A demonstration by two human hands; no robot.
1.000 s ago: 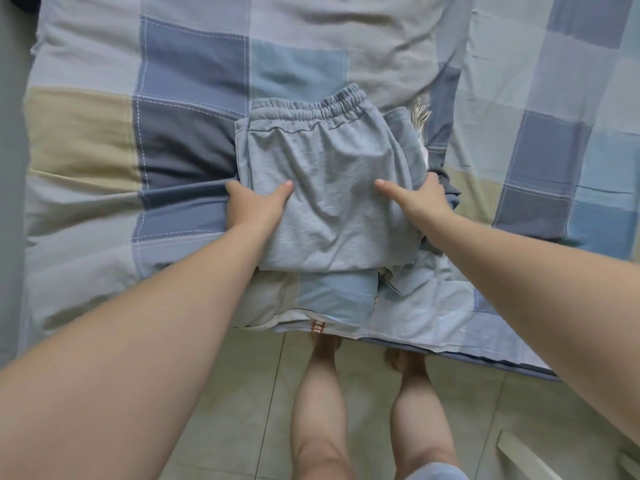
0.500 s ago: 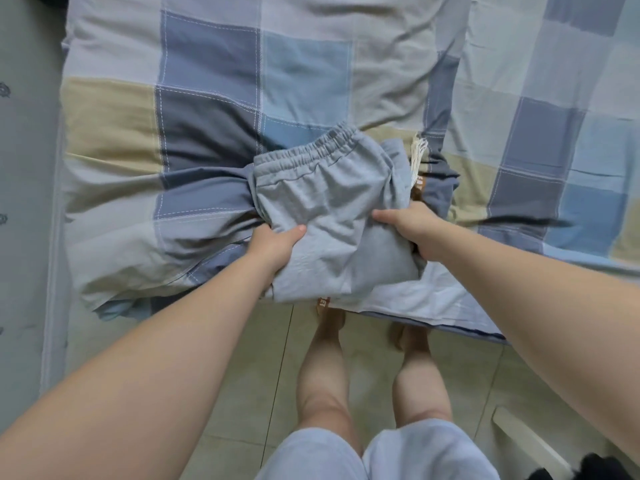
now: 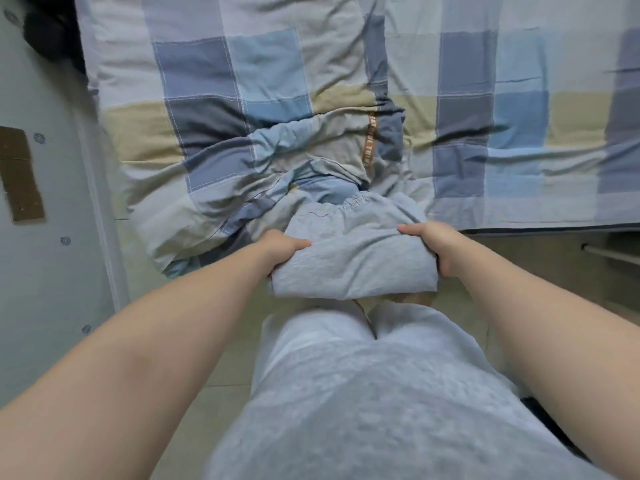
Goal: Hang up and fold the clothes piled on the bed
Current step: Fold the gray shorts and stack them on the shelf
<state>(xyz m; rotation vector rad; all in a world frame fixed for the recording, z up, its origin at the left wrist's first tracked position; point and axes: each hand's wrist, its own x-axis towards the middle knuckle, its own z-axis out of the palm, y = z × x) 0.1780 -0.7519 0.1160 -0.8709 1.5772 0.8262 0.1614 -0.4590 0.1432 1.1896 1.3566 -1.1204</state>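
Note:
A folded pair of light grey-blue shorts (image 3: 353, 258) with an elastic waistband is held off the bed, over its near edge. My left hand (image 3: 282, 245) grips the folded bundle's left side, thumb on top. On the right side my right hand (image 3: 431, 242) grips it the same way. The waistband points away from me, toward the bed (image 3: 519, 209). No other loose clothes show on the bed.
A checked blue, grey and beige quilt (image 3: 225, 140) lies bunched on the bed's left part. A pale wall or door (image 3: 41, 271) with brown strips stands at the left. Tiled floor (image 3: 519, 268) lies below, and my own grey shorts fill the lower middle.
The folded shorts lay pressed flat on the quilt; both hands took hold of their sides and lifted them off toward me. The view pulled back from the bed.

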